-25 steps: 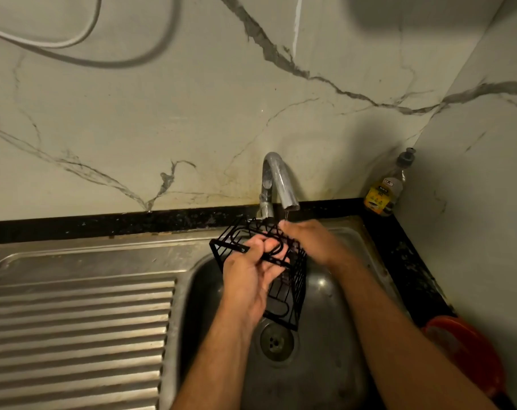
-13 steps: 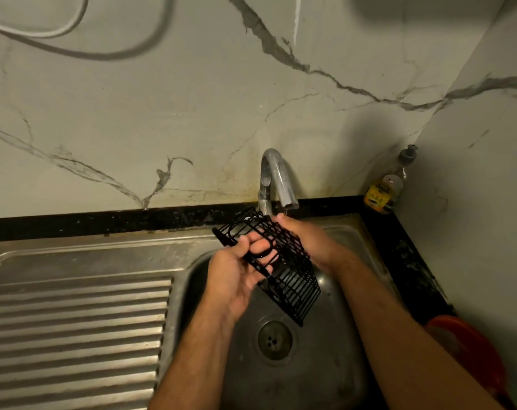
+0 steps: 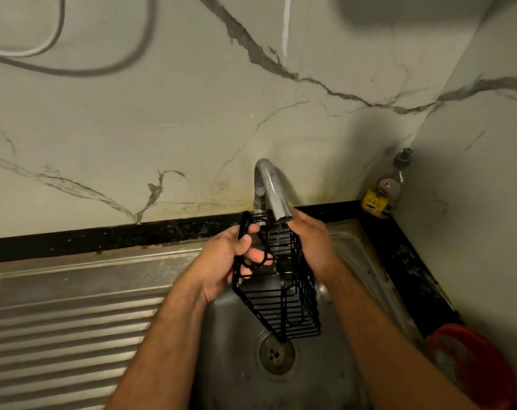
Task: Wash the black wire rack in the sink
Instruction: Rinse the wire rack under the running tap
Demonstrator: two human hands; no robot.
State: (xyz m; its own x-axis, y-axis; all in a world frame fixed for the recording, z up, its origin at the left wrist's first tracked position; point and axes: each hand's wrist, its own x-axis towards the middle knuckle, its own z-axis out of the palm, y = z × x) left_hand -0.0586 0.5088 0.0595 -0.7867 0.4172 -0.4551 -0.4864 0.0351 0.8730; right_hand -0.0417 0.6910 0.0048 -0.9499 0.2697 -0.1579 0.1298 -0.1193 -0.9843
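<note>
The bottle (image 3: 385, 187) label is too blurred to read.

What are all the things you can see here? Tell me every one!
wire rack: 1, black, held tilted over the sink bowl under the tap
tap: 1, silver, at the back of the sink
sink: 1, steel, bowl with a round drain
draining board: 1, steel, ridged, left of the bowl
bottle: 1, clear with yellow label, back right corner
tub: 1, red, on the right edge
cable: 1, white, on the wall top left
wall: marble pattern, pale with grey veins
left hand: 1, grips the rack's side
right hand: 1, holds the rack's other side
</note>
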